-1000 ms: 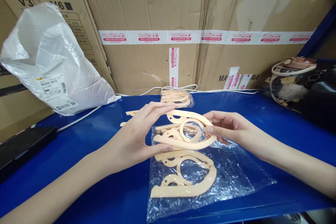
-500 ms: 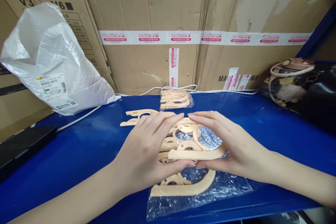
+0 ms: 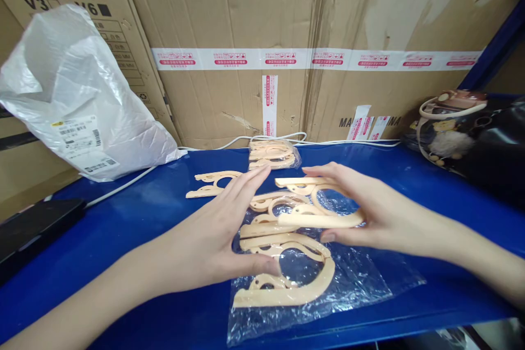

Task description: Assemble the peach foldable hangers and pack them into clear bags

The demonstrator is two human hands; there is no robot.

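My right hand (image 3: 369,213) grips a beige folding hanger (image 3: 320,221) by its curved end, fingers above and thumb below. This hanger is folded up and held over the others. My left hand (image 3: 221,235) holds nothing; its fingers stretch forward and its thumb is spread apart. Beneath both hands lie folded hangers in clear plastic bags (image 3: 353,284); the nearest bagged hanger (image 3: 283,298) has its rounded end to the right. Beyond my left fingers another folded hanger (image 3: 205,192) rests on the blue tabletop (image 3: 156,251), partly covered by the hand.
At the back stands a bagged bundle of hangers (image 3: 274,154) by a white cable (image 3: 348,143). Cardboard boxes (image 3: 229,104) wall off the rear. A white parcel bag (image 3: 82,98) and a black device (image 3: 36,229) are left; a clear handled container (image 3: 447,131) is right.
My right hand has moved a little right and up with the folded hanger. My left hand has drawn away to the left, its fingers straightened and its thumb opened.
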